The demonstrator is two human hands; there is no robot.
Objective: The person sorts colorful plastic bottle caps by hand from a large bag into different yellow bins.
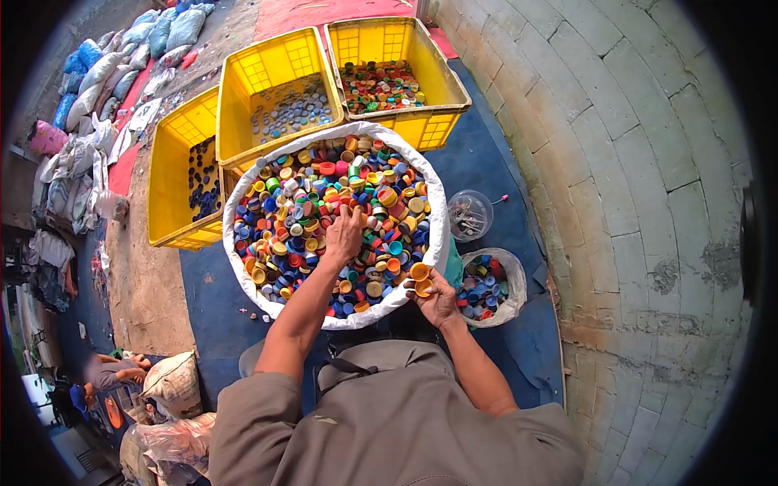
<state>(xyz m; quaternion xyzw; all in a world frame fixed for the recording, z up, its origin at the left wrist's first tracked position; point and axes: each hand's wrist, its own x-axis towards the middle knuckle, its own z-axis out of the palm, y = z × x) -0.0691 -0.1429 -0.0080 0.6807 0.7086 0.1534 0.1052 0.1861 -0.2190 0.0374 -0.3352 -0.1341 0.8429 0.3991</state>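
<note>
A large round white sack (438,202) with a rolled rim stands in front of me, full of mixed coloured bottle caps (312,206). My left hand (345,235) reaches into the middle of the caps, its fingers bent down among them; what they hold, if anything, is hidden. Over the sack's near right rim, my right hand (436,298) grips orange-yellow caps (420,272) between thumb and fingers. Just right of that hand sits a smaller white sack (512,285) with blue, red and other caps inside.
Three yellow crates stand beyond the sack: one with dark caps (182,174), one with pale blue caps (235,105), one with red and green caps (442,81). A clear tub (470,215) is at right, near a block wall (648,202). Another person (113,374) is lower left.
</note>
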